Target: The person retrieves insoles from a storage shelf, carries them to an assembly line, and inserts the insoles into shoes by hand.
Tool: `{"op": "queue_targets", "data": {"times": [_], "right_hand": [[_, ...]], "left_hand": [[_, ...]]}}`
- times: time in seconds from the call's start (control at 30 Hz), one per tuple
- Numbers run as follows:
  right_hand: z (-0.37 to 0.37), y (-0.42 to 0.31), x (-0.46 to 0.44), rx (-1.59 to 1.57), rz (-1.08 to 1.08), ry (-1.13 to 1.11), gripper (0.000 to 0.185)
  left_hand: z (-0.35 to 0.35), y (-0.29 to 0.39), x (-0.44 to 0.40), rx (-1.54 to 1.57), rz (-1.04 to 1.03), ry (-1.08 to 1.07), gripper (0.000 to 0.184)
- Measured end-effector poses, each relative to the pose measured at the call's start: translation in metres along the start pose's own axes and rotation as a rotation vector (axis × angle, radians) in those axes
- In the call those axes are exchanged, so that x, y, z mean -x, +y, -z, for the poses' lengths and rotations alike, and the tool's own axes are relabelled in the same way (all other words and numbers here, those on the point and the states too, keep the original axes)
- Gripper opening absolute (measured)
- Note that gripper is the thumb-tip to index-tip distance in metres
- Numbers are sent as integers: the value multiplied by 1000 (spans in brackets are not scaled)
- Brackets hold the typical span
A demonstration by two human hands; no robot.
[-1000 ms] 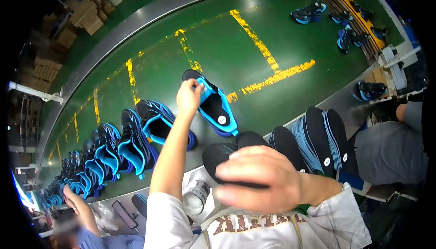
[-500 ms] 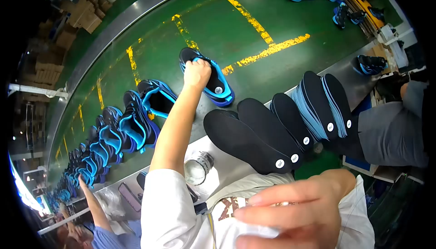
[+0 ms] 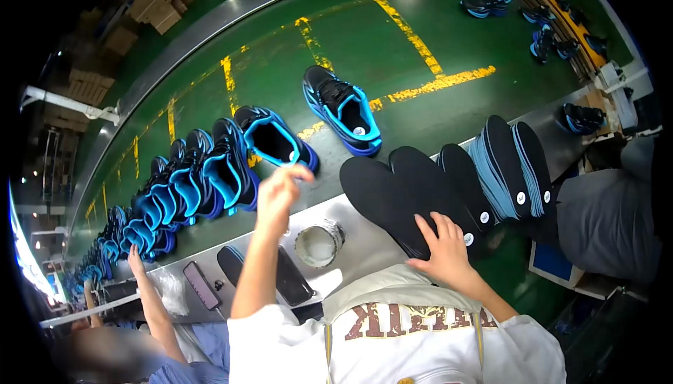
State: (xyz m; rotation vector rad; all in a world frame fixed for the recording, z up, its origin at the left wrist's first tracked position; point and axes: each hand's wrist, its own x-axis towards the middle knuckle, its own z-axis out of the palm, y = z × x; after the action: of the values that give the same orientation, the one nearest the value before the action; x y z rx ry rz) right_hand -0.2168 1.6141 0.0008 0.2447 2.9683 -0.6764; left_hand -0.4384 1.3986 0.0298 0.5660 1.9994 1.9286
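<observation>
My left hand [image 3: 279, 195], index finger stretched out and nothing visible in it, hovers over the metal ledge just below a black-and-blue shoe [image 3: 280, 142]. To the right another such shoe [image 3: 341, 112] stands alone on the green surface, a black insole with a round white label inside it. My right hand [image 3: 445, 247] rests with spread fingers on the lower part of the black insoles [image 3: 399, 195]. More insoles [image 3: 499, 167] lie in overlapping stacks beside them, several with round white labels.
A long row of shoes [image 3: 186, 181] runs left along the green surface [image 3: 413, 111]. A jar [image 3: 319, 244], phones [image 3: 202, 286] and a plastic bag are on the metal ledge. A co-worker's arm [image 3: 154, 307] reaches in at lower left; another person's grey-clothed leg is at right.
My left hand has left the lone shoe and moved down and left. My right hand has come up from near my shirt onto the insoles. The view has shifted slightly.
</observation>
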Motion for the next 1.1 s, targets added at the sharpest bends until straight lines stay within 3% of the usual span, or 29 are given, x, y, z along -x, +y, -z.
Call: {"op": "queue_targets", "data": {"times": [0.07,0.2,0.23,0.33,0.37,0.47,0.53,0.67,0.77,0.9,1.0,1.03,1.1], "right_hand": [[-4,-5,3,83,17,-12,81],[-27,-5,4,67,-55,38,78],[-21,-11,5,53,-81,-15,70],[-18,-20,10,96,27,144,68],[-15,-27,10,56,67,219,57],[-28,-28,11,-331,225,158,42],[-36,-36,11,-544,201,-78,26],[-50,-36,16,-761,210,-330,21],[-54,-24,15,-800,165,-521,22],[-73,-4,22,-1336,-541,-953,30],[-96,18,35,-1542,-889,-1244,40],[-87,4,42,-1591,-968,-1240,44],[-95,4,54,-2249,-1211,-1882,44]], "left_hand": [[-1,-13,52,-177,60,30,17],[-24,-43,98,-924,-203,38,13],[-27,-52,100,-941,-248,98,19],[-24,-61,104,-1065,-355,5,31],[-24,-60,104,-1036,-374,-7,33],[-25,-54,105,-1009,-411,-66,39],[-28,-49,109,-1059,-398,-126,45],[-39,-65,113,-1271,-591,-117,45],[-50,-69,123,-1234,-518,-179,44],[-91,-65,155,-1166,-492,-54,36],[-132,-35,193,-1150,-541,67,34],[-147,-31,212,-1142,-496,114,30],[-174,-22,246,-1164,-460,161,29]]}}
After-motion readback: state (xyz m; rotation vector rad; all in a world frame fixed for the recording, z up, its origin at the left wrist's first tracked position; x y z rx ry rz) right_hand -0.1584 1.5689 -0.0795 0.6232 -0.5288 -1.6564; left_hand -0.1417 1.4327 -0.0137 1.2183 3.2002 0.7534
